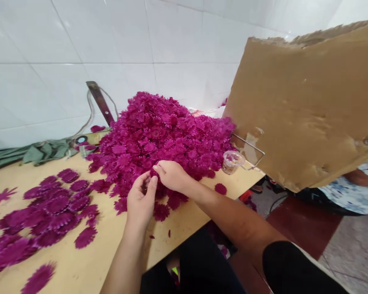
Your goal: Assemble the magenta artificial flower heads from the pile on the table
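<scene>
My left hand (pixel 141 195) and my right hand (pixel 172 175) meet at the front of a large heap of magenta artificial flowers (pixel 159 134). Between their fingertips is a small magenta flower (pixel 153 174), mostly covered by the fingers. The left thumb and fingers curl around its near side, while the right fingers pinch it from the other side. Loose flower pieces (pixel 161 211) lie on the table (pixel 184 234) just below the hands.
Flat magenta petal layers (pixel 57 205) spread over the table's left side. A clear plastic cup (pixel 232 162) and a bent metal wire (pixel 250 147) sit near the right edge, beside a big cardboard sheet (pixel 306 102). Green cloth (pixel 43 152) lies along the tiled wall.
</scene>
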The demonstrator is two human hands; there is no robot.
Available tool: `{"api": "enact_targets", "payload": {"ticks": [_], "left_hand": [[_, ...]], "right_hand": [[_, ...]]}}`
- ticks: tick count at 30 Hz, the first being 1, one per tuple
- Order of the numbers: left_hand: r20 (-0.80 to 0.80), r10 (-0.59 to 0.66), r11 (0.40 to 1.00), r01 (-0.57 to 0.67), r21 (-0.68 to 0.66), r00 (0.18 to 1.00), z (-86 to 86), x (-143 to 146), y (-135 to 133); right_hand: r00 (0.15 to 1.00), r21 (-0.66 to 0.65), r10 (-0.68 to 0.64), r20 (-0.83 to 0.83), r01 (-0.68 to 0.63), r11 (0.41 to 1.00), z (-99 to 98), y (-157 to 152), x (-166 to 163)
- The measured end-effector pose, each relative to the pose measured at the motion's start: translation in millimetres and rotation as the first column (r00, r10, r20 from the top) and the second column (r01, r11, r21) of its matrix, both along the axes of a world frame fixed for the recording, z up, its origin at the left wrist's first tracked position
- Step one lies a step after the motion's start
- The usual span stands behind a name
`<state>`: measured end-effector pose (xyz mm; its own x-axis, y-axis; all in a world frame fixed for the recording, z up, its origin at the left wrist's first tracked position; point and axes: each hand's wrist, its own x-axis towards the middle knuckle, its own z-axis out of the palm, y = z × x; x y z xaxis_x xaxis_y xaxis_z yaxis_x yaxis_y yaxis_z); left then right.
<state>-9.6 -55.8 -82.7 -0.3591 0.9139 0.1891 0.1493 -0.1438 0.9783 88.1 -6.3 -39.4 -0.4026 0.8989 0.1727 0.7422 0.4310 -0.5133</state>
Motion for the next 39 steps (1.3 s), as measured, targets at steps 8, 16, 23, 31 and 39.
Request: {"api": "enact_targets", "payload": {"ticks": [8, 16, 23, 31, 39], "left_hand": [[-0.384, 0.051, 0.994, -0.011, 0.107, 0.922, 6.7, -22.0, 3.5], [-0.783, 0.184, 0.972, 0.010, 0.236, 0.594, 26.4, -28.2, -2.9], [-0.670, 0.130, 0.989, -0.048, 0.140, 0.731, 32.7, -34.1, 13.5], [-0.764, -0.008, 0.974, 0.177, 0.139, 0.645, 32.8, -38.7, -4.8], [-0.600, -0.100, 0.988, 0.151, 0.034, 0.794, 31.5, -29.9, -5.1]], "right_hand": [[0.897, -0.206, 0.102, -0.429, -0.208, 0.956, -9.0, 6.5, -10.4], [0.849, -0.270, 0.110, -0.517, -0.284, 0.920, -1.7, -1.5, -9.4], [0.778, -0.324, 0.081, -0.623, -0.351, 0.878, -9.0, -6.6, -6.2], [0.780, -0.359, 0.043, -0.625, -0.336, 0.871, -2.1, -8.1, 3.7], [0.885, -0.209, 0.155, -0.440, -0.269, 0.940, 2.9, -9.1, 4.6]]}}
